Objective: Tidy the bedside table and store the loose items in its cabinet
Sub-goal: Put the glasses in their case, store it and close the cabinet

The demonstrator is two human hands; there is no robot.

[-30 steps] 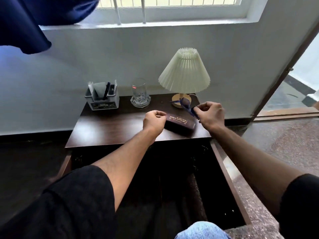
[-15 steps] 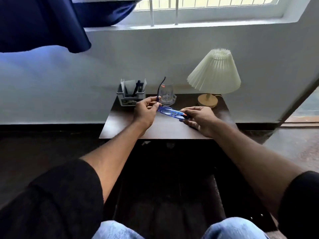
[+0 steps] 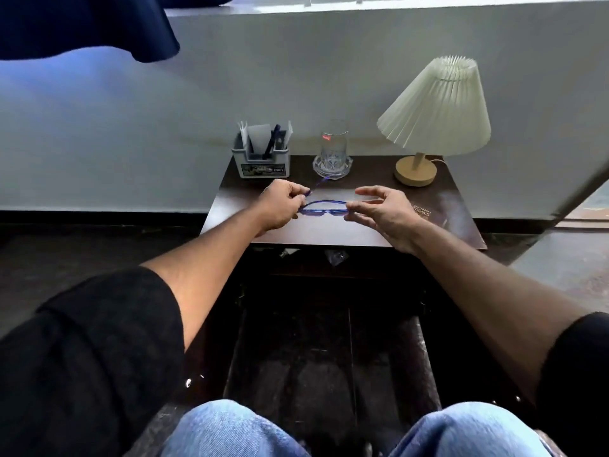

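Note:
A pair of blue-framed glasses (image 3: 324, 207) hangs just above the dark bedside table (image 3: 329, 230), held at both ends. My left hand (image 3: 281, 204) pinches the left hinge, with one arm of the glasses sticking out toward the drinking glass. My right hand (image 3: 384, 209) pinches the right end with thumb and forefinger, other fingers spread. A dark glasses case (image 3: 428, 211) with gold lettering lies on the table just right of my right hand, partly hidden by it. Below the tabletop the cabinet (image 3: 329, 324) stands open and dark inside.
At the back of the table stand a grey organizer (image 3: 262, 159) with pens and papers, a clear drinking glass (image 3: 333, 145) on a glass coaster, and a pleated lamp (image 3: 435, 107) on a wooden base. A dark blue curtain (image 3: 85, 24) hangs top left. My knees show at the bottom.
The glasses went from my right hand alone to both hands, and now sit level between them with the frame turned flat. My left hand has left the case. The view has shifted.

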